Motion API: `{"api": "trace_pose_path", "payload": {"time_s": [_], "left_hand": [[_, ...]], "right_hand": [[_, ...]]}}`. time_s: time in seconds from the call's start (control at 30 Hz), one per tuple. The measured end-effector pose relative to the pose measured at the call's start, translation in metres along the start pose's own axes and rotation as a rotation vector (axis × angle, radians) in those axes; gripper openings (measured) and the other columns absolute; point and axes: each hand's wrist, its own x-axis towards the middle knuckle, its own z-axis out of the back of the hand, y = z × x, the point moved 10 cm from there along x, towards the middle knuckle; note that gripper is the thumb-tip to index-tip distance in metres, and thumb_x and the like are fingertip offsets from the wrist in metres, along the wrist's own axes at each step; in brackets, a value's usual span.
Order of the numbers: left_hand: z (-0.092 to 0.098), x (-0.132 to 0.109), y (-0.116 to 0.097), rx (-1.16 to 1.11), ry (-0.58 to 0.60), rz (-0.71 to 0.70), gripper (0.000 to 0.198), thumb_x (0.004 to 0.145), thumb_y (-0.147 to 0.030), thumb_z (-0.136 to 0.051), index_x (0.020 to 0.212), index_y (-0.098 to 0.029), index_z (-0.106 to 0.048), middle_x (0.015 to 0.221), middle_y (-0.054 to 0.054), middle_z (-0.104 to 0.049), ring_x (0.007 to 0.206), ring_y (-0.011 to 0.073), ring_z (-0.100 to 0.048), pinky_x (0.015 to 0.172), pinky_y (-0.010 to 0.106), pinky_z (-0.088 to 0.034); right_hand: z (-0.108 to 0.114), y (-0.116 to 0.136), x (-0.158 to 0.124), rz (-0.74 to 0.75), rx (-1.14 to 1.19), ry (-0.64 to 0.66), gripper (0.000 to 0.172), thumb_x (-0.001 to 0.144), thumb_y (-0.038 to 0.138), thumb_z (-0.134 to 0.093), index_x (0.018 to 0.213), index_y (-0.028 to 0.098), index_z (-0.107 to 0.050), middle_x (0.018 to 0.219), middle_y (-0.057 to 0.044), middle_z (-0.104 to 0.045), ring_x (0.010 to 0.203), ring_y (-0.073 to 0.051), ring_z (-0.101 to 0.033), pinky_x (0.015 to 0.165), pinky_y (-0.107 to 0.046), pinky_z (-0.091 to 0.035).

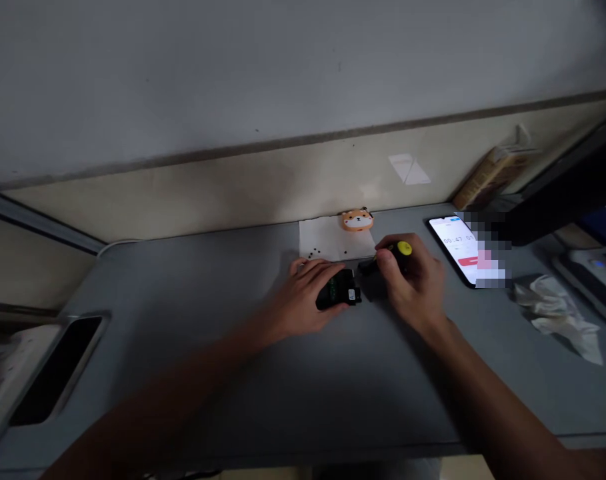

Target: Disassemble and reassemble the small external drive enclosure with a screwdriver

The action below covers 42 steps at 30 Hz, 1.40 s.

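Observation:
Near the middle of the grey table (pixel 217 300), my left hand (pixel 305 297) is closed around a small black electronic device (pixel 335 290) with a green marking and a white label near its right end. To its right, my right hand (pixel 415 280) grips a dark handheld tool, likely a screwdriver, with a yellow end cap (pixel 405 248). The tool's dark front end points left, close to the device; whether they touch I cannot tell. Just behind my hands lies a white sheet of paper (pixel 320 233) with several tiny dark pieces, probably screws, on its near edge.
An orange animal-face case (pixel 357 220) sits on the paper's far right corner. A lit phone (pixel 457 247) showing a timer lies right, near crumpled tissue (pixel 557 317). Another dark-screened phone (pixel 57 373) is at far left. A wall (pixel 233 180) borders the table's back.

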Motion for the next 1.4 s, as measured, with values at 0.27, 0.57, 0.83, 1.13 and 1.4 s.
{"api": "trace_pose_path", "payload": {"time_s": [0.27, 0.57, 0.83, 1.13, 1.4], "left_hand": [[-0.006, 0.0, 0.004, -0.03, -0.014, 0.02, 0.048, 0.089, -0.036, -0.075, 0.132, -0.025, -0.057, 0.13, 0.008, -0.07, 0.12, 0.0272, -0.064, 0.112, 0.049, -0.042], [-0.006, 0.0, 0.005, -0.046, -0.021, 0.033, 0.038, 0.087, -0.036, -0.077, 0.117, -0.024, -0.059, 0.121, 0.007, -0.072, 0.115, 0.027, -0.066, 0.109, 0.048, -0.042], [-0.003, 0.001, 0.002, -0.037, -0.001, 0.02, 0.037, 0.087, -0.035, -0.074, 0.118, -0.023, -0.058, 0.121, 0.009, -0.071, 0.116, 0.029, -0.065, 0.108, 0.049, -0.042], [0.0, 0.0, -0.002, -0.036, -0.016, -0.009, 0.028, 0.089, -0.029, -0.071, 0.116, -0.024, -0.063, 0.124, 0.007, -0.07, 0.117, 0.0264, -0.065, 0.108, 0.046, -0.043], [0.003, -0.002, -0.005, -0.013, -0.042, -0.054, 0.02, 0.093, -0.029, -0.068, 0.112, -0.024, -0.066, 0.128, 0.008, -0.069, 0.119, 0.0256, -0.065, 0.108, 0.046, -0.044]], "right_hand": [[-0.009, 0.012, 0.004, 0.048, 0.005, 0.097, 0.014, 0.094, 0.037, -0.062, 0.09, 0.024, -0.062, 0.073, 0.002, -0.066, 0.056, -0.012, -0.053, 0.056, -0.027, -0.042], [-0.026, 0.018, 0.024, 0.05, -0.076, 0.209, 0.03, 0.09, 0.045, -0.066, 0.078, 0.025, -0.048, 0.054, 0.008, -0.047, 0.045, -0.01, -0.038, 0.047, -0.027, -0.027], [-0.047, 0.016, 0.038, 0.004, 0.13, 0.285, 0.022, 0.089, 0.029, -0.063, 0.073, 0.023, -0.049, 0.073, 0.002, -0.057, 0.068, -0.014, -0.053, 0.065, -0.03, -0.044], [-0.06, -0.017, 0.017, -0.318, 0.652, 0.248, 0.044, 0.09, 0.06, -0.066, 0.074, 0.025, -0.044, 0.051, 0.01, -0.043, 0.042, -0.008, -0.04, 0.044, -0.026, -0.033], [-0.066, -0.021, 0.015, -0.339, 0.735, 0.249, 0.055, 0.085, 0.071, -0.064, 0.069, 0.025, -0.037, 0.054, 0.009, -0.037, 0.047, -0.008, -0.033, 0.047, -0.026, -0.03]]}}
